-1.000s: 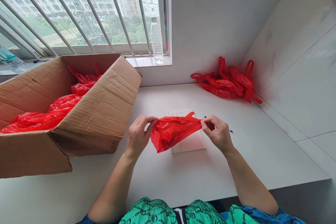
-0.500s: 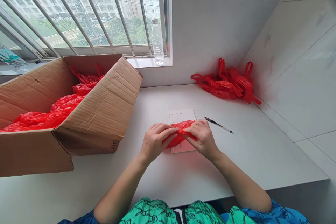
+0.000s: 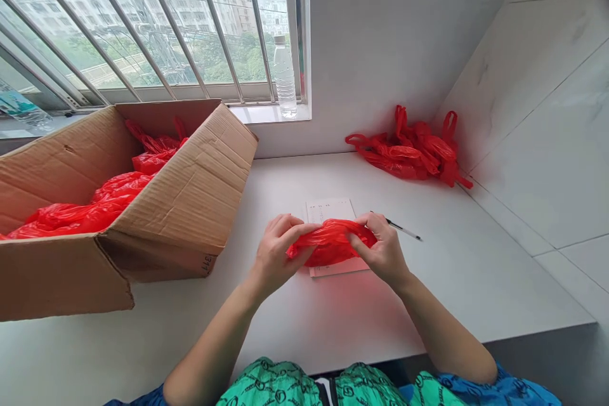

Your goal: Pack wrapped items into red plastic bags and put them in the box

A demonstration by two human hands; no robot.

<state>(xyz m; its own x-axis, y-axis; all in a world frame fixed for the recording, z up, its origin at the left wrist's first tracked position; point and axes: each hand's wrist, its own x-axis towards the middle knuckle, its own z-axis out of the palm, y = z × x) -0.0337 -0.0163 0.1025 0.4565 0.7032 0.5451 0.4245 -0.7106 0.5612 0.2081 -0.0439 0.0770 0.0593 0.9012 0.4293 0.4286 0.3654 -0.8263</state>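
A crumpled red plastic bag [image 3: 333,244] is stretched between my two hands above the white table. My left hand [image 3: 280,250] pinches its left end between thumb and fingers. At the other end, my right hand [image 3: 380,247] grips the bag with thumb below and fingers on top. Under the bag lies a sheet of paper with writing [image 3: 330,208], partly covered by it. A black pen [image 3: 404,229] rests just right of the paper, its left end hidden behind my right hand.
On the left stands an open cardboard box [image 3: 185,196] holding red plastic bags [image 3: 118,190]. Several red bags [image 3: 419,149] lie heaped in the back right corner. A clear water bottle [image 3: 285,79] stands on the sill of the barred window; another bottle [image 3: 21,104] lies at the far left.
My hands have moved apart, the right one going rightward, and the red bag between them is spread wider. My right hand now covers more of the pen.
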